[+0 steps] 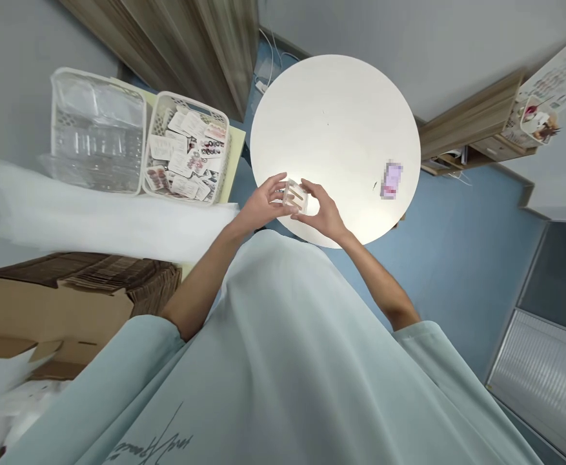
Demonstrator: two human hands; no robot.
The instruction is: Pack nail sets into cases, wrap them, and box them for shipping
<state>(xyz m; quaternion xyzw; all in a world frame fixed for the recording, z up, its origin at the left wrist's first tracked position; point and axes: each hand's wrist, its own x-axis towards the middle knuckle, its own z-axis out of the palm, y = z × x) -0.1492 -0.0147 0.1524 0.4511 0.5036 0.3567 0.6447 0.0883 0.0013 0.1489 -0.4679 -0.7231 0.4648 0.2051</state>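
A small clear plastic box [295,196] with a pale inside and brownish strips is held between my two hands, over the near edge of the round white table [335,97]. My left hand [264,201] grips its left side, with the thumb low and the fingers curled along the upper edge. On the opposite side, my right hand [324,212] holds the box between thumb and index finger. What exactly the strips are is too small to tell.
To the left stand a white basket [224,161] of small printed cards and another basket [99,84] of clear plastic packaging. White wrapping material [118,226] and folded cardboard [60,310] lie nearer. A blurred purple item [392,179] rests on the table's right.
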